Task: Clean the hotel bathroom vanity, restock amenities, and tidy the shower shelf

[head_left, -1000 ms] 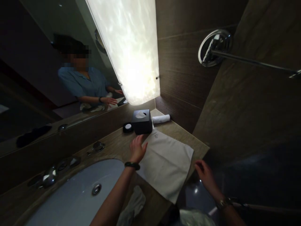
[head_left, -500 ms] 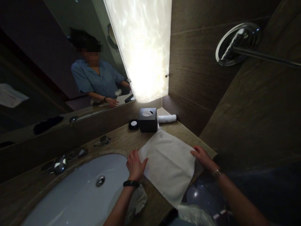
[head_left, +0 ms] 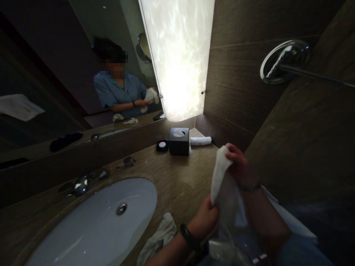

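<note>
We hold a white towel (head_left: 226, 192) lifted off the stone counter (head_left: 177, 181), in front of our chest. Our right hand (head_left: 240, 168) pinches its upper edge with closed fingers; our left hand (head_left: 203, 218) grips it lower down, fist shut. A crumpled cloth (head_left: 159, 238) lies by the sink (head_left: 94, 225). Farther back stand a dark tissue box (head_left: 179, 141) and what looks like a rolled towel (head_left: 201, 140).

Light: glowing panel (head_left: 180, 59) beside mirror (head_left: 69, 66).
Walls: dark brown tile (head_left: 235, 81), chrome rail mount (head_left: 283, 61).
Counter: brown, possibly stone (head_left: 172, 177), white sink (head_left: 91, 229).
</note>
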`<action>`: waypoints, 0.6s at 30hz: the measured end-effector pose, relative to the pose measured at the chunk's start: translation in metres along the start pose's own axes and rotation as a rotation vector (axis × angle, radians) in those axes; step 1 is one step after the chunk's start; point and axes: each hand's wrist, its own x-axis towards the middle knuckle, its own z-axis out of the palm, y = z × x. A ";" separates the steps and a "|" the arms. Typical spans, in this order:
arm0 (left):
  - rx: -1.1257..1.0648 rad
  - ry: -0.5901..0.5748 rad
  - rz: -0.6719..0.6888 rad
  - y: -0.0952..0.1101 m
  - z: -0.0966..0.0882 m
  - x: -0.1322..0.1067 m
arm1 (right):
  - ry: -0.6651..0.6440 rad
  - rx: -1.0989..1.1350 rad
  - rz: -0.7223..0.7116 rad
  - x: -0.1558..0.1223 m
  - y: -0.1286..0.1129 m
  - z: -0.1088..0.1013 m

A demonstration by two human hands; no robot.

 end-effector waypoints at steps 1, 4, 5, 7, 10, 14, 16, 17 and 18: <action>-0.043 0.091 -0.073 -0.005 -0.010 -0.002 | -0.086 0.081 0.060 0.020 0.006 0.018; -0.214 0.287 -0.259 -0.032 -0.038 -0.014 | -0.325 0.075 0.168 0.058 0.045 0.064; -0.264 0.311 -0.293 -0.045 -0.046 -0.021 | -0.368 -0.019 0.167 0.063 0.062 0.071; -0.324 0.309 -0.341 -0.071 -0.060 -0.039 | -0.363 -0.255 0.136 0.067 0.096 0.070; -0.163 0.336 -0.322 -0.101 -0.084 -0.067 | -0.195 -0.552 0.098 0.079 0.131 0.047; 0.517 0.426 0.001 -0.113 -0.118 -0.079 | -0.048 -0.800 0.019 0.135 0.147 0.036; 0.766 0.417 0.093 -0.115 -0.130 -0.073 | -0.043 -0.898 -0.027 0.171 0.152 0.048; 0.837 0.405 0.118 -0.117 -0.134 -0.069 | -0.048 -0.939 -0.042 0.186 0.155 0.056; 0.888 0.395 0.146 -0.121 -0.136 -0.065 | -0.055 -0.976 -0.050 0.200 0.160 0.064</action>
